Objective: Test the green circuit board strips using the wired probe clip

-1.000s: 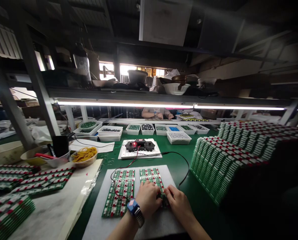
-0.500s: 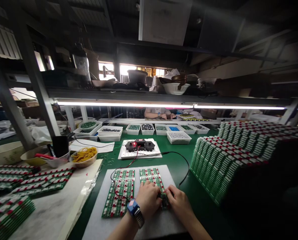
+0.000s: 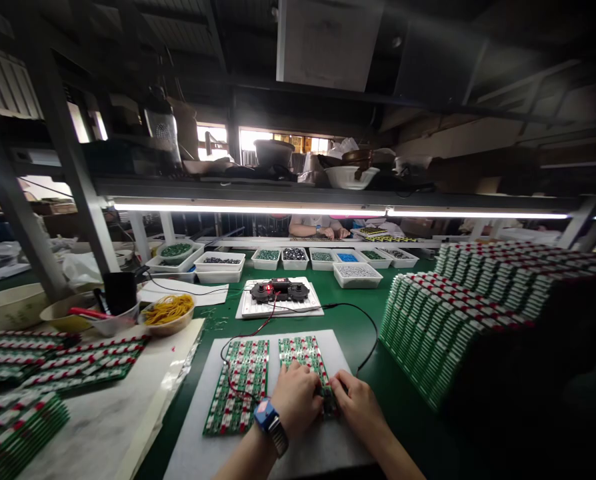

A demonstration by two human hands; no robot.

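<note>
Two green circuit board panels with red and white parts lie on a pale foam sheet [image 3: 198,447]. Beside the left panel [image 3: 238,387] is my left hand [image 3: 298,397], which rests with bent fingers on the right panel [image 3: 298,348]; a blue strap is on its wrist. My right hand [image 3: 355,399] is pinched at that panel's right edge, at the end of a black cable [image 3: 373,323]. A red wire runs over the left panel and under my left wrist. Both sets of fingertips are partly hidden.
A black device [image 3: 281,291] with a red light sits on a white tray behind the foam. Tall board stacks [image 3: 428,333] stand at right. Part bins [image 3: 221,265] line the back. Rubber bands [image 3: 169,309] fill a bowl at left. Another person's hands [image 3: 333,233] show beyond.
</note>
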